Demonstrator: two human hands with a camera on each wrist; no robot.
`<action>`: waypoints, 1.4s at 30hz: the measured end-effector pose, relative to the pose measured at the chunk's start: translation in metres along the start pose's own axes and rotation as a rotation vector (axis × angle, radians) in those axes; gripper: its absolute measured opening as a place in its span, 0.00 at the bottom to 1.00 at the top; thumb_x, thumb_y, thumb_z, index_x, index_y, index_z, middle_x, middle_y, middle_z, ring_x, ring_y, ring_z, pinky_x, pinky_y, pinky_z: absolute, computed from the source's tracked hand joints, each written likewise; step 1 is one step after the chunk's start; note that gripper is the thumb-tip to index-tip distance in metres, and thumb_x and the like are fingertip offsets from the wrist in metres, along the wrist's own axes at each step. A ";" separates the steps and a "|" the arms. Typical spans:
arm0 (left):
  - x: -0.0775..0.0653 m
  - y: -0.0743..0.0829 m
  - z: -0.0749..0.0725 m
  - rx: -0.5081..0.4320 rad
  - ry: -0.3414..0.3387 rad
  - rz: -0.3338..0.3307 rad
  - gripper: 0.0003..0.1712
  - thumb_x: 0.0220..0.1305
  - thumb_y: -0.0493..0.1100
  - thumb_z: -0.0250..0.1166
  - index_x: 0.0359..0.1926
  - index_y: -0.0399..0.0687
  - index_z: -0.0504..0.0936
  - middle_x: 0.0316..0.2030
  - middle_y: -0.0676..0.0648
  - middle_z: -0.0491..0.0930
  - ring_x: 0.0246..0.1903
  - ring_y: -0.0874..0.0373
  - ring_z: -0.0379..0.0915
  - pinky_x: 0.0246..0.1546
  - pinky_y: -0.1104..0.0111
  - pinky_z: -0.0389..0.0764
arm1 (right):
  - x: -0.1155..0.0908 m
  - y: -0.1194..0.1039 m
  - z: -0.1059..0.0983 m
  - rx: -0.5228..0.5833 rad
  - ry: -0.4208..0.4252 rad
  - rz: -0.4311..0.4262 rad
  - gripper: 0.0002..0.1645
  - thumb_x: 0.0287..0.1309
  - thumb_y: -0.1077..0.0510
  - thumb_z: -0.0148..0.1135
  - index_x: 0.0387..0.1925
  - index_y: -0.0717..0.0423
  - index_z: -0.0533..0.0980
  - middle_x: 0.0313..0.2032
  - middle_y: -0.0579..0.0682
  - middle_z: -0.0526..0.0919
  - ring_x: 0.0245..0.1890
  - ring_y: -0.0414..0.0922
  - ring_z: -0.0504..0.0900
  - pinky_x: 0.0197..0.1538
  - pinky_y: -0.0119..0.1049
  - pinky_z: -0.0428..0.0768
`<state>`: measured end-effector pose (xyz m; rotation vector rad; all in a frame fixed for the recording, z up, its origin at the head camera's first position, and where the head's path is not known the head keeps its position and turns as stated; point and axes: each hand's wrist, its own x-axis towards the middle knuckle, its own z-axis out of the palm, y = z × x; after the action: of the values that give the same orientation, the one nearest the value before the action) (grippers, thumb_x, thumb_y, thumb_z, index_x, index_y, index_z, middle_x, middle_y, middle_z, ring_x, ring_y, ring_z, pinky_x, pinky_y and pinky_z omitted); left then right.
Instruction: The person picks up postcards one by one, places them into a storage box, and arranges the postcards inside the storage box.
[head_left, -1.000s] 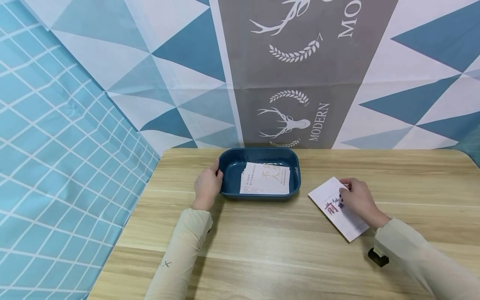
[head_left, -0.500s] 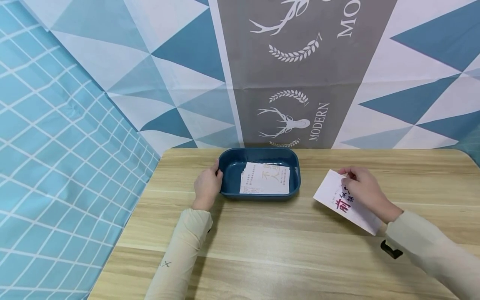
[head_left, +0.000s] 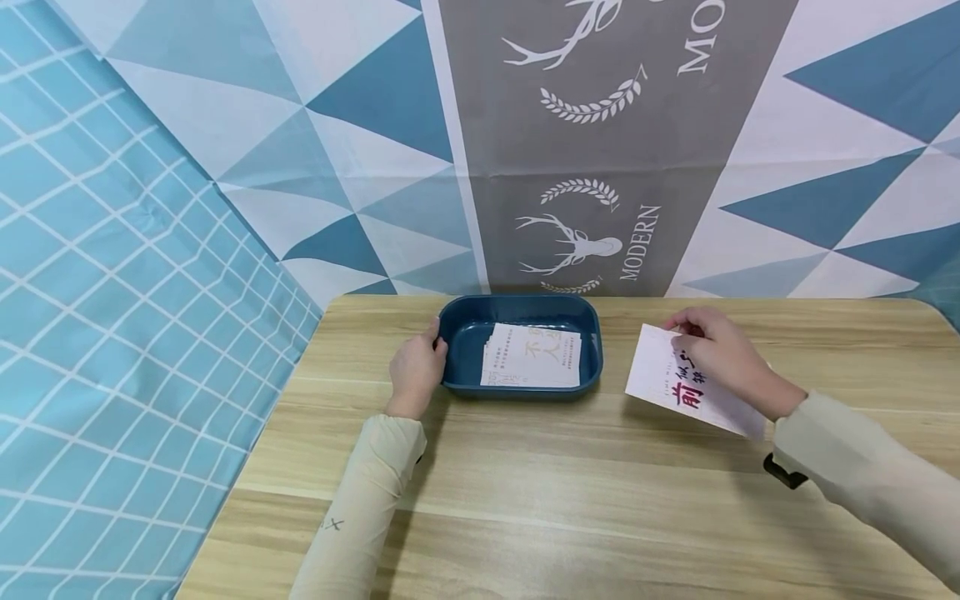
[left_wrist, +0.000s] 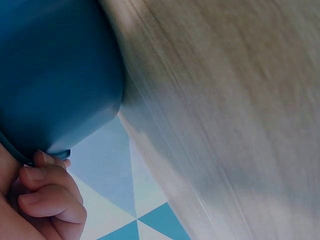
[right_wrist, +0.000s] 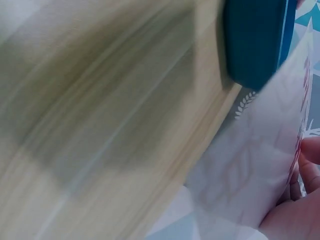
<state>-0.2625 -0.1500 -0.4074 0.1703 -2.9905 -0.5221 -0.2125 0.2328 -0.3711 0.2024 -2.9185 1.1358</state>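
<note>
A dark blue rectangular basin (head_left: 465, 395) stands at the back of the table, with a small pile of white printed cards (head_left: 517, 357) lying in it. My left hand (head_left: 417, 372) grips the basin's left rim; in the left wrist view, curled fingers (left_wrist: 57, 192) meet its edge. To the right of the basin, my right hand (head_left: 723, 354) pinches a white card (head_left: 654, 373) with red and black characters by its upper edge. This card is tilted and raised above the table. In the right wrist view, its back (right_wrist: 240, 170) shows faint printing, and the thumb presses on the printed side.
The wooden table (head_left: 570, 492) reaches back to a patterned wall cloth (head_left: 577, 150) with deer and triangles. A blue gridded cloth (head_left: 135, 333) hangs along the left side. A dark strap piece (head_left: 784, 472) sits beneath the right cuff.
My right hand has lifted the card off the table, turned it and moved it slightly toward the back. The left hand and the basin have stayed in place.
</note>
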 end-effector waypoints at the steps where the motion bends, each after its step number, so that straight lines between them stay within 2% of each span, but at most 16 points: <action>1: 0.000 0.000 0.000 -0.001 -0.002 -0.001 0.24 0.67 0.46 0.51 0.64 0.57 0.69 0.34 0.40 0.83 0.25 0.49 0.74 0.22 0.61 0.70 | 0.001 -0.002 0.000 0.001 -0.006 -0.008 0.17 0.60 0.64 0.47 0.48 0.64 0.75 0.43 0.60 0.73 0.40 0.50 0.68 0.42 0.39 0.64; 4: 0.000 0.000 0.000 -0.003 -0.003 0.000 0.24 0.67 0.46 0.51 0.65 0.56 0.69 0.36 0.40 0.84 0.26 0.49 0.75 0.23 0.61 0.71 | 0.005 -0.009 0.000 0.011 -0.028 -0.027 0.17 0.60 0.64 0.48 0.48 0.64 0.75 0.44 0.60 0.74 0.41 0.50 0.68 0.44 0.40 0.65; 10: -0.001 0.000 -0.001 0.004 -0.002 0.002 0.24 0.68 0.46 0.52 0.65 0.57 0.69 0.31 0.40 0.83 0.25 0.49 0.74 0.21 0.62 0.70 | 0.014 -0.020 0.001 0.028 -0.054 -0.048 0.17 0.58 0.66 0.48 0.48 0.64 0.75 0.43 0.59 0.74 0.40 0.50 0.68 0.45 0.40 0.65; 17: -0.001 0.000 -0.001 0.002 -0.002 -0.006 0.24 0.67 0.46 0.52 0.64 0.57 0.70 0.37 0.40 0.84 0.26 0.49 0.75 0.24 0.60 0.72 | 0.023 -0.030 0.000 0.023 -0.084 -0.059 0.16 0.59 0.64 0.48 0.46 0.61 0.76 0.42 0.58 0.74 0.41 0.51 0.68 0.45 0.41 0.64; 25: 0.000 0.000 -0.001 0.000 -0.016 -0.023 0.24 0.67 0.47 0.52 0.65 0.58 0.69 0.38 0.40 0.84 0.28 0.48 0.76 0.25 0.60 0.73 | 0.032 -0.040 0.001 0.044 -0.128 -0.071 0.16 0.59 0.64 0.48 0.46 0.61 0.76 0.42 0.57 0.72 0.43 0.51 0.67 0.47 0.41 0.63; 37: -0.001 0.001 0.000 -0.002 0.011 -0.012 0.24 0.67 0.46 0.52 0.64 0.58 0.70 0.44 0.40 0.83 0.33 0.47 0.78 0.28 0.57 0.75 | 0.044 -0.055 0.004 0.055 -0.152 -0.105 0.15 0.58 0.64 0.50 0.45 0.60 0.77 0.43 0.56 0.72 0.44 0.50 0.67 0.48 0.41 0.63; 42: -0.001 0.001 0.000 0.002 0.016 -0.007 0.24 0.67 0.46 0.52 0.64 0.58 0.70 0.41 0.40 0.84 0.30 0.47 0.78 0.26 0.58 0.75 | 0.048 -0.061 0.006 0.041 -0.163 -0.106 0.15 0.59 0.64 0.49 0.45 0.59 0.77 0.43 0.56 0.73 0.45 0.50 0.66 0.48 0.42 0.63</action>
<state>-0.2617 -0.1492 -0.4075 0.1841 -2.9764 -0.5158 -0.2526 0.1785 -0.3324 0.4659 -2.9813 1.2185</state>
